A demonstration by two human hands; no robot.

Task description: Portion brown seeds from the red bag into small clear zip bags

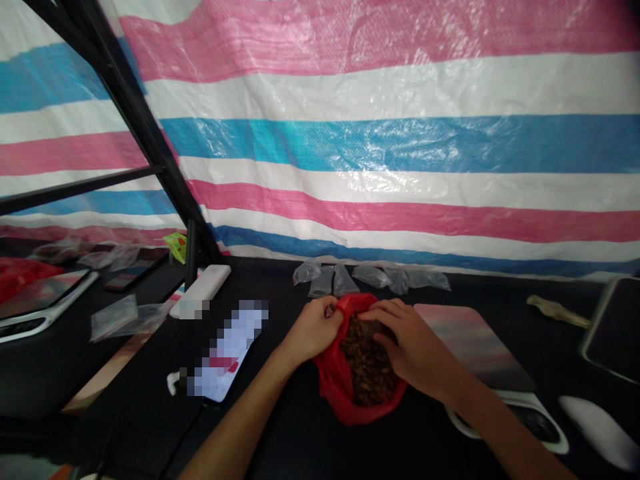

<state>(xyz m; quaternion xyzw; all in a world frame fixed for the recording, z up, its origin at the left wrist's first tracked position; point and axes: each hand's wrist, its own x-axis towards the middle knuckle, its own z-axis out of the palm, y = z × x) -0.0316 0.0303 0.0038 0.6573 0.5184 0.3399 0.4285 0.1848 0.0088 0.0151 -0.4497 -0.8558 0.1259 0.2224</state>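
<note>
Left hand (pixel 317 328) pinches the red bag (pixel 350 407)'s rim, right hand (pixel 407 343) loosely curled over brown pieces (pixel 369 363); tugging could spill them.

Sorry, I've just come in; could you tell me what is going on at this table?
A person has both hands at an open red plastic bag full of small brown pieces. The left hand grips its rim, and the right hand reaches over the contents. Small clear bags lie behind it, with a scale on the right and a lit phone on the left.
</note>
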